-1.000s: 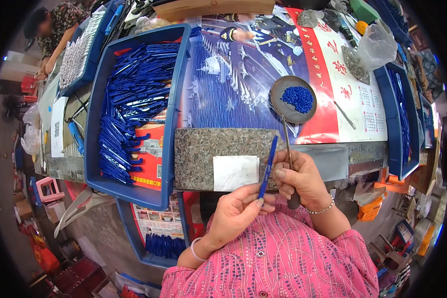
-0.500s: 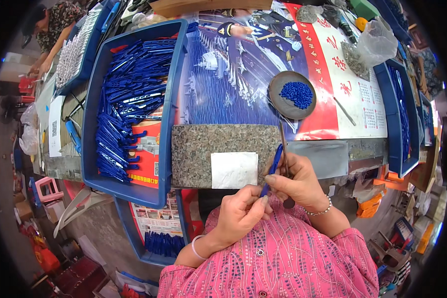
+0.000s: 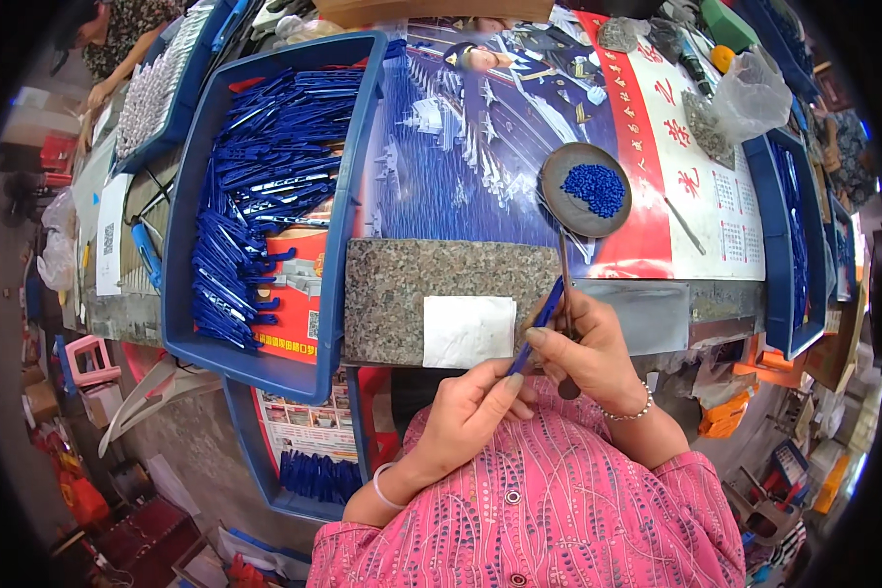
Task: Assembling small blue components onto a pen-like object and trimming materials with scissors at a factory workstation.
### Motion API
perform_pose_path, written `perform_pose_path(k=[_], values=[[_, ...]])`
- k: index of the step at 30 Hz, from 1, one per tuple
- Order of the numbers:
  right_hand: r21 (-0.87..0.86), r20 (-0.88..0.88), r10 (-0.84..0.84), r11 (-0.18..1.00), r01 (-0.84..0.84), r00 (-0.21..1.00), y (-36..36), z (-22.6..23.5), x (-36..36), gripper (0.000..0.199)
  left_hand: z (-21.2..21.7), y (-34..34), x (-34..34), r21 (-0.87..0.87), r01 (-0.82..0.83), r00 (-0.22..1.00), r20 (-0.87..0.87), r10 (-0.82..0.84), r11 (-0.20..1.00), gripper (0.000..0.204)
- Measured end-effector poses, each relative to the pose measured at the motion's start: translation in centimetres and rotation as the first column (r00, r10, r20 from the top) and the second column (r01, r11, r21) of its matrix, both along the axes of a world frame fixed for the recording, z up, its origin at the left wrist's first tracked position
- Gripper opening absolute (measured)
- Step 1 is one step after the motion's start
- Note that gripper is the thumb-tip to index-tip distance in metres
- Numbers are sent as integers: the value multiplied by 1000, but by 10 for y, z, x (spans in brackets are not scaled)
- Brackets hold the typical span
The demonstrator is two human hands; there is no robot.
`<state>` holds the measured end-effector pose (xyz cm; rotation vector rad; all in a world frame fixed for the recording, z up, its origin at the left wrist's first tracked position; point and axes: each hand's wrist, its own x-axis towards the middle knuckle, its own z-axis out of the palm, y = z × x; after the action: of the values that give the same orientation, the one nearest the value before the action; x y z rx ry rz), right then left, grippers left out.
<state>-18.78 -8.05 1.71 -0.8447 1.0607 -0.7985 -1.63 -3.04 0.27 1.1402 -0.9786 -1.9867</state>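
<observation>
Both of my hands meet just in front of the table edge on a slim, shiny blue piece (image 3: 551,305), tilted with its upper end to the right. Its exact kind is unclear. The thumb and fingers of my left hand (image 3: 468,407) pinch the lower end. My right hand (image 3: 598,355) grips it higher up and also holds a thin dark rod-like tool (image 3: 564,261) with a rounded lower end. Behind them lies a speckled stone slab (image 3: 392,294) with a folded white paper (image 3: 470,331) on it. A round dark dish (image 3: 559,201) holds small blue bits (image 3: 595,189).
At left, a large blue tray (image 3: 348,211) is heaped with similar blue pieces; another tray (image 3: 255,456) sits lower down. A blue bin (image 3: 789,338) stands at right. A poster (image 3: 461,196) covers the tabletop, with a thin metal tool (image 3: 686,227) on it. Someone's arm (image 3: 118,73) shows far left.
The blue piece has turned slightly, showing a broader side. My left thumb and fingers have shifted up a little along it. The whole view has moved slightly.
</observation>
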Motion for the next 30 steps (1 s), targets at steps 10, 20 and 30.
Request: perform_pose_path(k=[10,20,30], values=[[-216,-339,73,964,-153,938,-12,1,3,22,-20,21,18,162,-92,985,-130,114,982,29],[-345,-458,46,911,-225,888,0,13,20,31,-39,27,21,322,-158,954,-193,228,933,26],[-486,-538,164,741,-464,827,13,11,35,39,-53,26,25,378,-163,950,-188,248,911,25]])
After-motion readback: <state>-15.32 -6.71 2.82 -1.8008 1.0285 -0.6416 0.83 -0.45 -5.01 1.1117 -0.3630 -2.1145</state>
